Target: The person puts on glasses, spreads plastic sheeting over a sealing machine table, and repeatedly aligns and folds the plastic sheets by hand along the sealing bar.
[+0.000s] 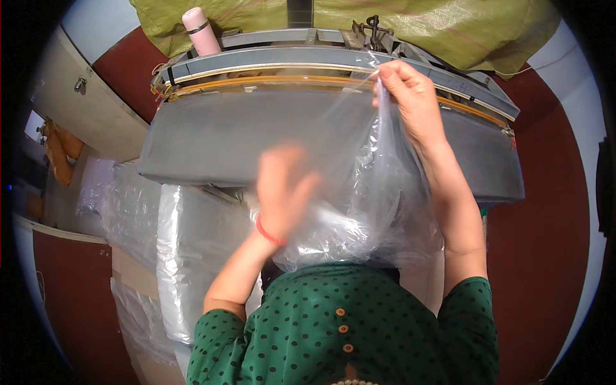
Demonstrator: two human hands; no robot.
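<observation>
Two hands work one clear plastic bag [372,212] above the grey machine [256,135]: right hand [401,86] pinches its top edge shut, left hand [285,186], blurred, grip unclear, touches its side.

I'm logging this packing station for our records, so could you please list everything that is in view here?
Clear plastic bag: one, transparent, held up in front of the person.
Grey padded machine: one, grey with a yellowish strip along its top edge, across the middle.
Pink bottle: one, pink, upright on the machine's top left.
Green woven sheet: one, olive green, behind the machine.
Plastic-wrapped bundles: several, clear wrap, lower left.
Red floor: dark red, at right.
Left hand: blurred, against the bag; red band at the wrist.
Right hand: raised, pinching the bag's top edge.
</observation>
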